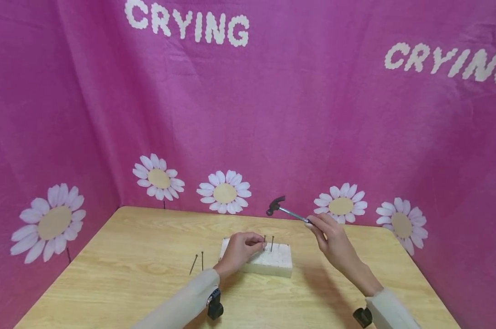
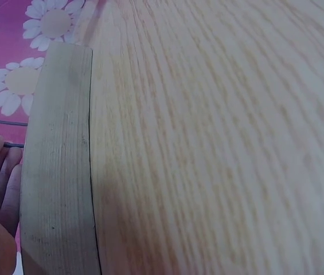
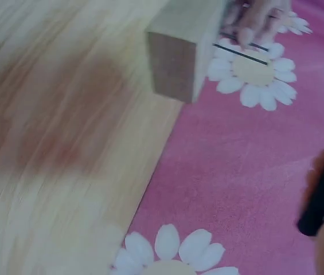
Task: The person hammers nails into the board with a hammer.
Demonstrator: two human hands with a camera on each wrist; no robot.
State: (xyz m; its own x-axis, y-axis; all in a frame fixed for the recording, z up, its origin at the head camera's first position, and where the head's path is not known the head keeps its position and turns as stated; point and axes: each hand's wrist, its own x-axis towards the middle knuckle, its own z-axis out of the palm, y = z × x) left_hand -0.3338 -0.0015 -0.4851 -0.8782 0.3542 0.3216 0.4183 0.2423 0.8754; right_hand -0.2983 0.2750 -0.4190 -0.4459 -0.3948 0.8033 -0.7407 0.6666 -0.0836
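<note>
A pale wooden block [image 1: 274,259] lies on the table. My left hand [image 1: 240,249] is over its top and pinches an upright nail [image 2: 14,145] between thumb and finger, low near the wood. To the right of that nail, a second nail [image 1: 272,243] stands upright in the block on its own. My right hand [image 1: 333,240] grips a claw hammer [image 1: 291,213] by its dark handle [image 3: 320,200]. The hammer is raised above and behind the block, its dark head [image 1: 276,206] pointing left, apart from the nails.
Two loose nails, a slanted one [image 1: 193,264] and a straighter one [image 1: 202,261], lie on the wooden table [image 1: 129,256] left of the block. A pink cloth [image 1: 272,114] with daisies and white lettering hangs close behind the table and along its sides.
</note>
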